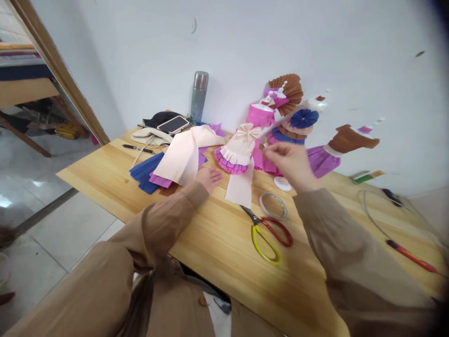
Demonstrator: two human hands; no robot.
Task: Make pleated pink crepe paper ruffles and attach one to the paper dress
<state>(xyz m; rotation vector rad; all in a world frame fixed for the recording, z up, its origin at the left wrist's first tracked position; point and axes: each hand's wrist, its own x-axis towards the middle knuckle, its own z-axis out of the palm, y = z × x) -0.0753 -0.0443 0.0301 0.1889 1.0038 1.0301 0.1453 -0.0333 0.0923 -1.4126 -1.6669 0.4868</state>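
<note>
My left hand [209, 179] lies palm down with its fingers stretched out, at the edge of the cream crepe paper [182, 157]. Over the table my right hand [291, 161] is closed in a pinch; whatever sits between its fingertips is too small to make out. Between the two hands is a cream paper dress [240, 145] with pink and purple ruffles and a pleated cream bow. A cream paper strip [239, 189] runs out below it. Closer to me lie scissors [257, 220] with one red and one yellow handle, and a roll of clear tape [273, 206].
Several paper-dressed figures, one with a brown fan [293, 91], stand along the wall. A thermos [199, 96], a phone [173, 124] and a pen [138, 149] are at the back left. A red-handled tool [412, 257] with a cord lies right. The table's left edge drops to tiles.
</note>
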